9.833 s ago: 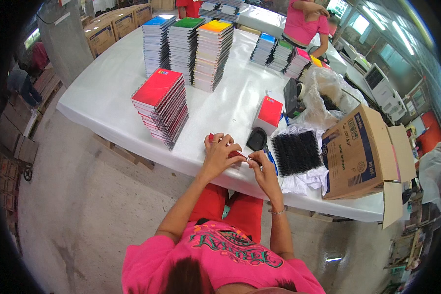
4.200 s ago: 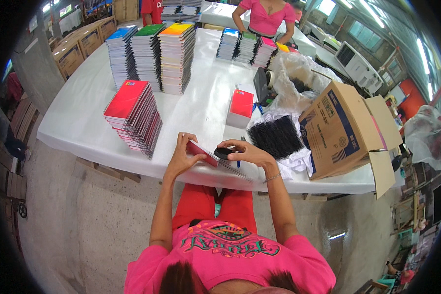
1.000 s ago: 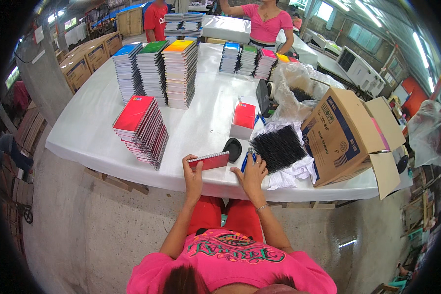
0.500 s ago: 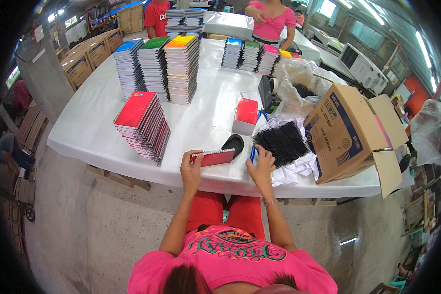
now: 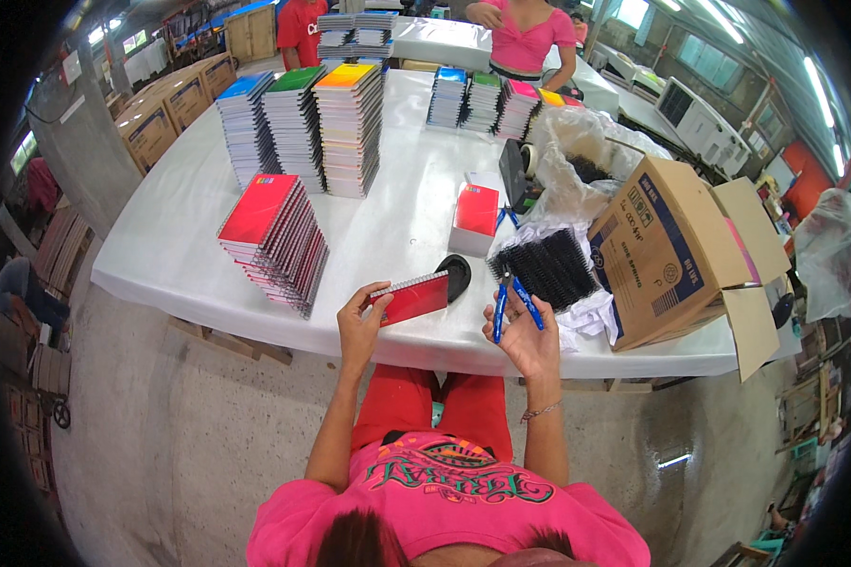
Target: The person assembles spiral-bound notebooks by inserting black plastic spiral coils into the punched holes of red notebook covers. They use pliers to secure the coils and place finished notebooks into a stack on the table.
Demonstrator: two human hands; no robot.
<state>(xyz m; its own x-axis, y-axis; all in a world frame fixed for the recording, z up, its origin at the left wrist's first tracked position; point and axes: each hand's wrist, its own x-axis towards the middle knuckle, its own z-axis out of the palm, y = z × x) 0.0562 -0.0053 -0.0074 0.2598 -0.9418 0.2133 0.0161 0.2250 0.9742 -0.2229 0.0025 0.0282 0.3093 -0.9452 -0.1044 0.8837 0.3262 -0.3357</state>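
Note:
Above the table's near edge, my left hand (image 5: 357,317) grips a red spiral notebook (image 5: 418,300) by its left end, with the wire binding along the upper side. My right hand (image 5: 531,348), palm turned up, holds blue-handled pliers (image 5: 499,319) whose handles are spread and whose jaws point away from me. Just beyond the pliers lies a pile of black spiral coils (image 5: 550,269) on white wrapping. A black oval object (image 5: 458,277) rests behind the notebook's right end. Farther back stands a small stack of red-covered booklets (image 5: 477,210).
A tall stack of red spiral notebooks (image 5: 267,215) stands left, with blue, green and orange stacks (image 5: 350,123) behind. An open cardboard box (image 5: 648,255) and a plastic bag (image 5: 577,142) occupy the right. Across the white table (image 5: 388,236) stands a person in pink (image 5: 534,42).
My right hand has turned palm up and moved slightly nearer, bringing the pliers into fuller view with handles spread. The notebook has tilted, its right end rising and moving slightly left.

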